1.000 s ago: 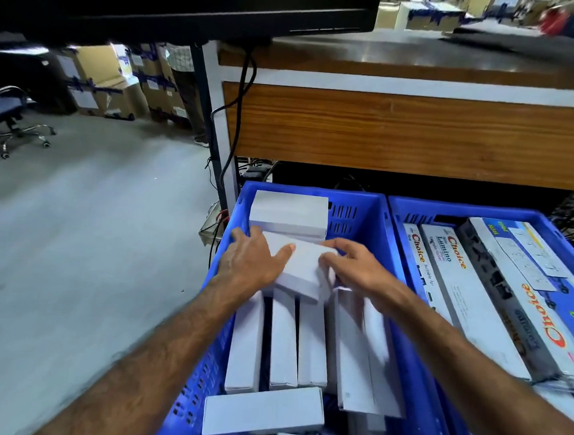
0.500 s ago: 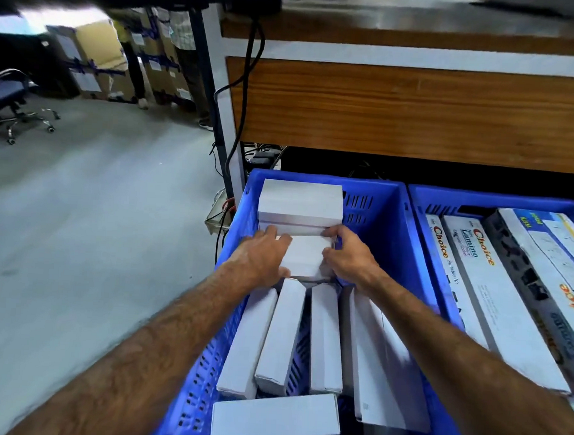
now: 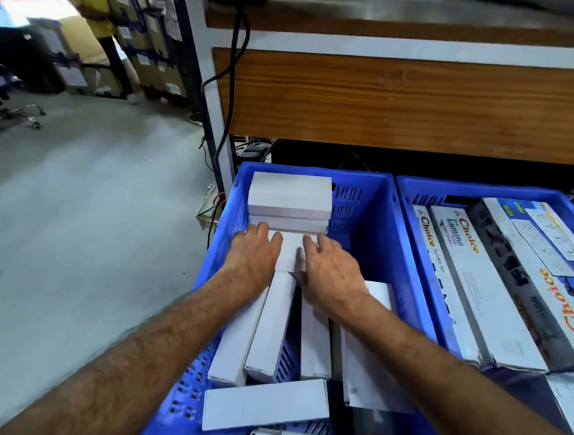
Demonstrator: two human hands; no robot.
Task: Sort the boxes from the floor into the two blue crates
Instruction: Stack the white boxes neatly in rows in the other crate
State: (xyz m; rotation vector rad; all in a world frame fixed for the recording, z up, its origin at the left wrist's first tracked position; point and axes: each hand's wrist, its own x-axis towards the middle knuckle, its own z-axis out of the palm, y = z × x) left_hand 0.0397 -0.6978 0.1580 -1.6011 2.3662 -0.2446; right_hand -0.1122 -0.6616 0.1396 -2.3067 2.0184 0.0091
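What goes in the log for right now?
both hands: left hand, right hand | press white box | in left blue crate | printed boxes in right crate

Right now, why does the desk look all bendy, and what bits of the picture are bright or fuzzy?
In the head view, the wide lens bows the wooden desk and stretches both arms toward the corners. Bright glare washes out the top left above the cardboard boxes. The office chair and far floor look soft. The left hand, right hand and blue crate are sharp.
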